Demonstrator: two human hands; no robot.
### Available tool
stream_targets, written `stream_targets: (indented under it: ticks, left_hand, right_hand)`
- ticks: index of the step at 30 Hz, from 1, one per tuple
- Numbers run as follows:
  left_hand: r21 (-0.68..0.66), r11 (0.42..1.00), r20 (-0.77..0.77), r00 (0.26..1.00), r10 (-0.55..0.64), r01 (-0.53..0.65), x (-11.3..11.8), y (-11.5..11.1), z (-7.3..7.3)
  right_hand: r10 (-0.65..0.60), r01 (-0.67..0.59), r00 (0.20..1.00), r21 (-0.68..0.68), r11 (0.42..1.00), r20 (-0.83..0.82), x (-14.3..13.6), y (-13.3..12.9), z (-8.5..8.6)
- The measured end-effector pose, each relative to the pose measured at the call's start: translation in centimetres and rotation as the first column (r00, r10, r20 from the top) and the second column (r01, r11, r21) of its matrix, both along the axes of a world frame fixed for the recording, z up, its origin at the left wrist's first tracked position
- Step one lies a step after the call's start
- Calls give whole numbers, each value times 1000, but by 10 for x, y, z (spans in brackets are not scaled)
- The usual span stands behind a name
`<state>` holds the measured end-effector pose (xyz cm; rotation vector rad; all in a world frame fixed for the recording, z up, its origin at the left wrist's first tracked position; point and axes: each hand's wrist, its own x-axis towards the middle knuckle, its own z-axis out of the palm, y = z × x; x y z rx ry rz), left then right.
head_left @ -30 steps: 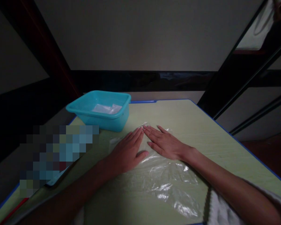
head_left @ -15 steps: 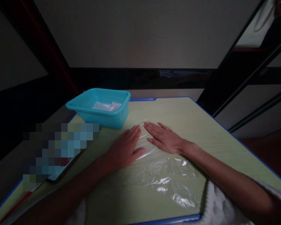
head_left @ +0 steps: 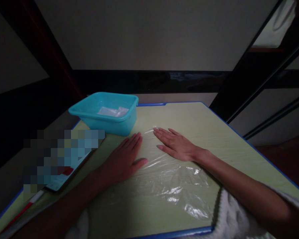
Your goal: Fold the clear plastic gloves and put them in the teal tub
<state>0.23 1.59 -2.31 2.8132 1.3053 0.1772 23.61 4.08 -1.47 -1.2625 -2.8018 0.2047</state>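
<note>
A: With the clock centred on the clear plastic film [head_left: 164,169] and twelve at the far side, how does the left hand [head_left: 122,162] lie?

B: At nine to ten o'clock, palm down and flat. Its fingers lie close together, pointing toward one, and the thumb stands well out toward two. It pinches nothing.

A: And the right hand [head_left: 175,144]?

B: At one o'clock, also flat, resting on the film. The fingers are slightly parted and aim toward ten or eleven, with the thumb spread away below them; it grips nothing either.

A: Which way does the film run?

B: It lies on the desk [head_left: 201,122], between and below the hands. Its long axis seems to go from eleven to five: a narrow tip beside the right fingertips, a crumpled, shiny end at five. Fine creases fan out between the hands. I can't tell where its left edge stops.

A: Further out?

B: A turquoise basin [head_left: 127,126] at ten to eleven, whitish packets [head_left: 112,112] inside it. At nine, a flat pale-blue item [head_left: 56,184], mostly pixelated, its length slanting from one to seven. A thin red-and-white stick [head_left: 27,205] lies at eight. At five, a white sleeve [head_left: 233,212] rests by the blue near edge.
</note>
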Motion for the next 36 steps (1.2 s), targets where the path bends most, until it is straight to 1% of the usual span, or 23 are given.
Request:
stream_targets:
  ticks: [4,10,17,20,22,24,25,27,30,33,36]
  left_hand:
    - [7,1000,-19,1000,21,-21,3,-1,-1]
    - [53,998,30,999,25,-26,5,0,-5]
    - [54,998,-9,999,33,-33,8,-1,-1]
    - [61,998,3,999,35,-35,8,-2,-2]
    - [69,997,15,999,37,-38,9,-2,-3]
    - [74,996,25,998,55,-57,10,-1,-4]
    - [73,995,27,997,68,-69,12,0,-4]
    - [75,993,31,995,93,-95,16,0,-3]
    - [102,989,48,993,106,-111,23,-4,-1]
    - [97,993,68,996,54,-61,30,-12,0]
    - [42,999,62,998,-13,11,35,-20,-1]
  right_hand:
    - [-18,18,1000,-12,1000,-10,6,6,-2]
    - [-59,58,998,-26,998,-37,20,14,-2]
    - [-171,173,984,-36,984,45,38,22,1]
    - [-228,232,971,-50,971,74,44,25,2]
    - [-267,270,962,-50,962,61,45,23,4]
    - [-284,284,959,-21,959,5,41,17,6]
    - [-274,274,961,4,962,-32,36,13,8]
    - [-225,230,970,48,972,-91,23,0,12]
    - [-129,133,990,71,989,-64,-1,-21,15]
    - [-66,69,997,72,995,-30,-17,-37,13]
    - [-74,76,997,60,995,-37,-20,-43,7]
